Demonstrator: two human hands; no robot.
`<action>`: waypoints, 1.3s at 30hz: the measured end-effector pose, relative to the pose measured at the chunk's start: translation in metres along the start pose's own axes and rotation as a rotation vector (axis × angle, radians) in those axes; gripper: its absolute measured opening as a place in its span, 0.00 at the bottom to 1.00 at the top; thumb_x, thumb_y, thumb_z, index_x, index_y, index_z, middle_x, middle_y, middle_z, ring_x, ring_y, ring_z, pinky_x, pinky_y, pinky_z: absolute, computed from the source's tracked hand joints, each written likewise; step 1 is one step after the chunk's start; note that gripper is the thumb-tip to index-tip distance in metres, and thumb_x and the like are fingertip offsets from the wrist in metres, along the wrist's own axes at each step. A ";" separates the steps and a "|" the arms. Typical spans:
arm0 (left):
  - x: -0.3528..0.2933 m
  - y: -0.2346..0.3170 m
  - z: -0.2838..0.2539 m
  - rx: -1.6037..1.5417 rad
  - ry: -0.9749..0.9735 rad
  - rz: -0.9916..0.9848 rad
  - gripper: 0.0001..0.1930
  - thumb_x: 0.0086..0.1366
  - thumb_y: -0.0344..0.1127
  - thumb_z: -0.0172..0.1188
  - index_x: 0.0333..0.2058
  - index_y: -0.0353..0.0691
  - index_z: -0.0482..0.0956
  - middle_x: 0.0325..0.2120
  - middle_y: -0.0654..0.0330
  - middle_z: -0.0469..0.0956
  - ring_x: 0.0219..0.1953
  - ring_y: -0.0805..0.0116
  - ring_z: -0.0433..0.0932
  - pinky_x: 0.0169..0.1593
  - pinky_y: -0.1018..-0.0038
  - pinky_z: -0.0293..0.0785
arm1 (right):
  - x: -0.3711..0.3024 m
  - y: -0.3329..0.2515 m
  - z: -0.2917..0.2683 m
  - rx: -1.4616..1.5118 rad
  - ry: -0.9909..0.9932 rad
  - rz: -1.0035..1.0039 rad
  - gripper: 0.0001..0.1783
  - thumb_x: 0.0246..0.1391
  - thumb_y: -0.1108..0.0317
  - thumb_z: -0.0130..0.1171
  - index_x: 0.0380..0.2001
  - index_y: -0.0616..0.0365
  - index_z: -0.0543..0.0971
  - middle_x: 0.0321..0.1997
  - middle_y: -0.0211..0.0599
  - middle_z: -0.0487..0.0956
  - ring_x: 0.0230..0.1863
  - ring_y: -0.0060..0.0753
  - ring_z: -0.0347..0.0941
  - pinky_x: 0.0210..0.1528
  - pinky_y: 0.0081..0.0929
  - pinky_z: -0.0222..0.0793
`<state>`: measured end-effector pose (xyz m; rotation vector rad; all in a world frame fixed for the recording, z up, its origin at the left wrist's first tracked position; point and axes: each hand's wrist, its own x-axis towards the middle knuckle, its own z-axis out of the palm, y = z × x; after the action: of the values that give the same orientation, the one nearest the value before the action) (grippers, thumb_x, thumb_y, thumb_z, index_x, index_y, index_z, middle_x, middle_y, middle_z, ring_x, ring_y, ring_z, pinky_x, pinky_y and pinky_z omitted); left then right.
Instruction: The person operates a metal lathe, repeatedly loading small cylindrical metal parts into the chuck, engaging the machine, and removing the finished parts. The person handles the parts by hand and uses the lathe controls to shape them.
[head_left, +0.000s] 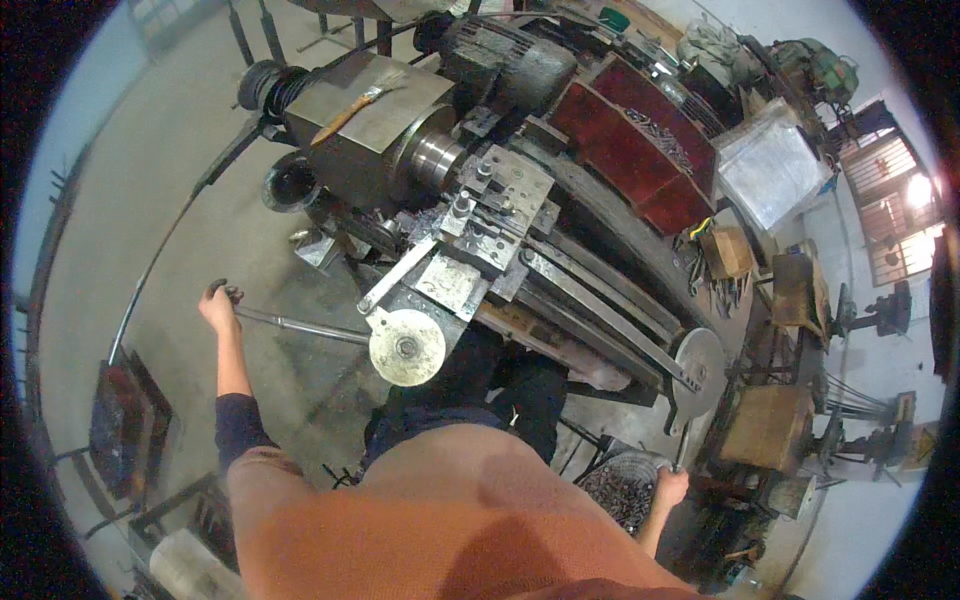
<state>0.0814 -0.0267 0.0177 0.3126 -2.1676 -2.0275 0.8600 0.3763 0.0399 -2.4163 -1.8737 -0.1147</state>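
My left hand [219, 306] is closed round the dark end of a long metal lever [310, 327]. That lever runs to a round pale disc [405, 348] at the near side of a lathe-like machine. At the lower right, my right hand [671, 487] grips a short lever [684, 446] under a second grey disc [702, 365]. Flat linkage bars [600, 305] join the discs to the slide block [500, 200]. Facing the block is the shiny round spindle [437, 158] of the headstock [365, 125]. The workpiece, if any, is too small to make out.
A brush [350, 115] lies on the headstock. Behind the slide stand a motor [507, 62] and a red tray [625, 150] with small metal parts. A basket of small parts [620, 492] sits near my right hand. Pliers and other tools [712, 285] lie at the right.
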 end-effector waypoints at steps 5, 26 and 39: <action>-0.025 -0.008 0.000 -0.291 0.114 -0.146 0.10 0.50 0.20 0.44 0.34 0.26 0.64 0.24 0.50 0.70 0.20 0.61 0.74 0.23 0.66 0.77 | 0.003 -0.009 -0.021 -0.050 0.055 -0.049 0.23 0.34 0.56 0.57 0.37 0.56 0.74 0.32 0.50 0.75 0.34 0.52 0.71 0.37 0.45 0.66; 0.037 -0.042 0.185 0.044 -0.295 0.155 0.12 0.48 0.23 0.51 0.33 0.31 0.63 0.17 0.56 0.71 0.12 0.68 0.71 0.15 0.76 0.69 | 0.022 -0.011 -0.022 -0.052 -0.179 0.165 0.22 0.35 0.55 0.56 0.29 0.63 0.76 0.34 0.54 0.76 0.39 0.55 0.72 0.40 0.43 0.67; 0.029 -0.022 0.177 0.160 -0.315 0.115 0.12 0.46 0.26 0.54 0.32 0.29 0.68 0.21 0.54 0.73 0.15 0.67 0.72 0.18 0.72 0.68 | 0.103 0.036 0.002 -0.186 0.017 -0.141 0.21 0.38 0.53 0.55 0.29 0.61 0.73 0.32 0.51 0.75 0.36 0.53 0.71 0.39 0.45 0.66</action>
<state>0.0088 0.1346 -0.0172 -0.1216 -2.4712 -1.9556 0.9204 0.4670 0.0488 -2.3831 -2.1125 -0.3319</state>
